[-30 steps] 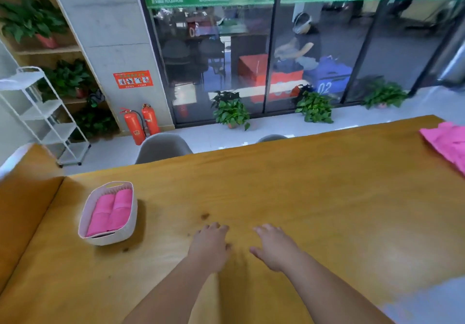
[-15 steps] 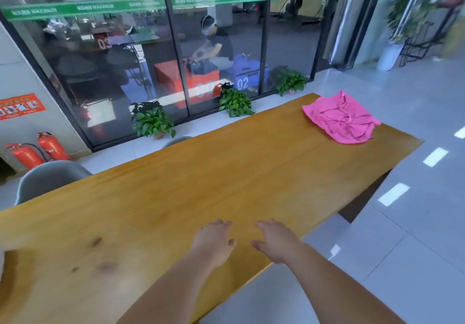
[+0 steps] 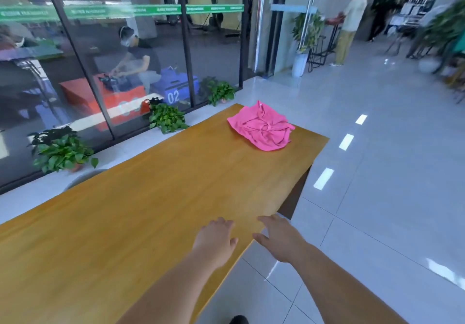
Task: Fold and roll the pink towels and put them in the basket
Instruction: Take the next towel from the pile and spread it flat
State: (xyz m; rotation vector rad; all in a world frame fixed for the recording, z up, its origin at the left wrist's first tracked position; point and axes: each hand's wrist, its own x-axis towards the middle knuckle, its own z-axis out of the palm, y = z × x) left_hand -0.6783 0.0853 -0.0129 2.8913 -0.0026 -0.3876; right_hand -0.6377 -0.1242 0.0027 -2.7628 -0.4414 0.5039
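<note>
A crumpled pink towel [image 3: 263, 127] lies on the far right end of the long wooden table [image 3: 156, 192], well beyond both hands. My left hand [image 3: 215, 242] is held palm down over the table near its front edge, fingers relaxed and holding nothing. My right hand [image 3: 280, 239] is stretched out flat at the table's front edge, partly over the floor, and is also empty. The basket is out of view.
The table's right end [image 3: 312, 152] drops off to a tiled floor [image 3: 377, 197]. Potted plants [image 3: 167, 118] line a glass wall behind the table. A grey chair back [image 3: 83, 177] shows at the far side. A person stands far off at the right by a plant stand.
The view has swung right along the table. The basket with rolled pink towels has left the frame, and the crumpled towel has come nearer the centre. Both hands stay open and empty.
</note>
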